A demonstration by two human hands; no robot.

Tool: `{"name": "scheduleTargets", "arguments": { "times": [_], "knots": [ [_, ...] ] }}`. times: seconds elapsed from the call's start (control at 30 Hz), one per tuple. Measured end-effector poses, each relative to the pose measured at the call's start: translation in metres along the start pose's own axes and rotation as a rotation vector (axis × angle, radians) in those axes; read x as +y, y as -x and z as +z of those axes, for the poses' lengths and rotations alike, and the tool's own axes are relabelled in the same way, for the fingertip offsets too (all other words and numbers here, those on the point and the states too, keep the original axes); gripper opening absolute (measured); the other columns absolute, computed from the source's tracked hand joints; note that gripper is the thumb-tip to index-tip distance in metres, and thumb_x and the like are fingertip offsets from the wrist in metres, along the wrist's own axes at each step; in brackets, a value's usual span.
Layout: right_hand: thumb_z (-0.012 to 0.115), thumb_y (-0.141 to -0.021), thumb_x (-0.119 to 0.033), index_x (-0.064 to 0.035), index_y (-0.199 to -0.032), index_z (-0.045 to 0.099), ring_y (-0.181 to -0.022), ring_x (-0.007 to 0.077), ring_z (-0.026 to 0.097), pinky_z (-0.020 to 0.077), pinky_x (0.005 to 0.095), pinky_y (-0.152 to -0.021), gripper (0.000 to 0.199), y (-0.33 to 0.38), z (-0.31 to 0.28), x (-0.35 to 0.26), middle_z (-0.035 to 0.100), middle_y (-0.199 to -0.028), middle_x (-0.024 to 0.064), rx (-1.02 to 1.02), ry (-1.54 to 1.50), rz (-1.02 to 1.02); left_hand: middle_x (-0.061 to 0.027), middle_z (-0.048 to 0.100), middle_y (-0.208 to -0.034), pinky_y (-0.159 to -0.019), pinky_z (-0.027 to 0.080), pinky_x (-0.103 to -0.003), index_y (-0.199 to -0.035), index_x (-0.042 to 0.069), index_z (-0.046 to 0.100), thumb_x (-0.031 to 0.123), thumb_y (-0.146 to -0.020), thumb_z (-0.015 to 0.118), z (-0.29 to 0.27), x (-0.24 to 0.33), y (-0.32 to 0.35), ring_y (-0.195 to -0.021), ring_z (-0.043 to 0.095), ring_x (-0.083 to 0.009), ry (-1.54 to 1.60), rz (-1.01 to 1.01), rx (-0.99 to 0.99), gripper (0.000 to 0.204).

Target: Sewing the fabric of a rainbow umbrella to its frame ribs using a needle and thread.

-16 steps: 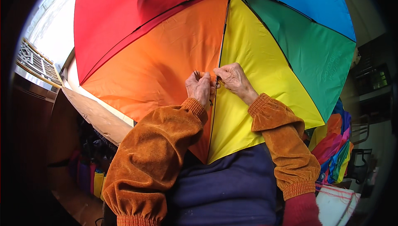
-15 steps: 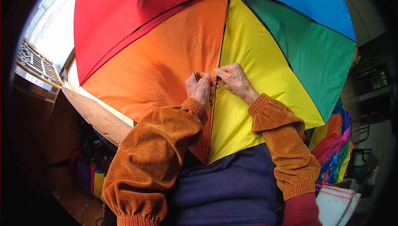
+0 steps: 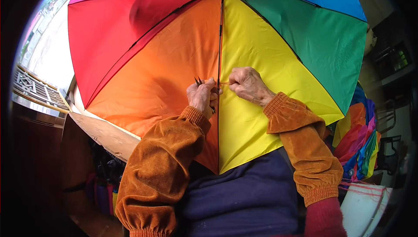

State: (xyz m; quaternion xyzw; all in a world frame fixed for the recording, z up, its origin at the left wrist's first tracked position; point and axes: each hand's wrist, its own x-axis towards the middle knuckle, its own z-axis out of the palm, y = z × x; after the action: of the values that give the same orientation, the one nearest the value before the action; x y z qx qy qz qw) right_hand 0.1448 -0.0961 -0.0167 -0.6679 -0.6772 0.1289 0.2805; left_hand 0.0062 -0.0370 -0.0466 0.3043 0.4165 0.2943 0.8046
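An open rainbow-coloured umbrella (image 3: 257,124) spreads before me, its inside facing up. A dark metal rib (image 3: 219,54) runs toward me along the seam between the orange and yellow panels. At this rib, my left hand (image 3: 201,95) is closed around small dark snips (image 3: 198,81), whose pointed blades stick up above the fingers. Over the yellow panel, my right hand (image 3: 249,85) is closed in a pinch on an orange-red thread (image 3: 225,83). The thread stretches across the short gap from the rib to my right fingers. The fingertips of my left hand are partly hidden behind the rib.
Dark blue cloth (image 3: 244,193) covers my lap under the canopy's near edge. Folded rainbow fabric (image 3: 359,137) lies at the right, above a white board (image 3: 363,206) with red threads. A brown cardboard sheet (image 3: 104,134) and a metal railing (image 3: 37,89) are at the left.
My right hand has pulled away from the rib to the right, drawing the thread out. The umbrella sits slightly lower and farther left in view. The snips' blades show more clearly.
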Motion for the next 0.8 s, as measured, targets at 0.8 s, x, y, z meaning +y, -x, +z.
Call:
{"name": "scheduleTargets", "arguments": {
  "times": [0.8],
  "knots": [
    [0.056, -0.069, -0.005, 0.0001, -0.070, 0.055, -0.062, 0.0256, 0.055, 0.0452, 0.0369, -0.058, 0.005, 0.006, 0.014, 0.006, 0.050, -0.066, 0.0107, 0.095, 0.135, -0.090, -0.0112, 0.056, -0.058, -0.032, 0.026, -0.021, -0.080, 0.005, 0.048, 0.007, -0.084, 0.049, 0.010, 0.007, 0.003, -0.037, 0.036, -0.0062, -0.048, 0.005, 0.014, 0.005]
  ]
}}
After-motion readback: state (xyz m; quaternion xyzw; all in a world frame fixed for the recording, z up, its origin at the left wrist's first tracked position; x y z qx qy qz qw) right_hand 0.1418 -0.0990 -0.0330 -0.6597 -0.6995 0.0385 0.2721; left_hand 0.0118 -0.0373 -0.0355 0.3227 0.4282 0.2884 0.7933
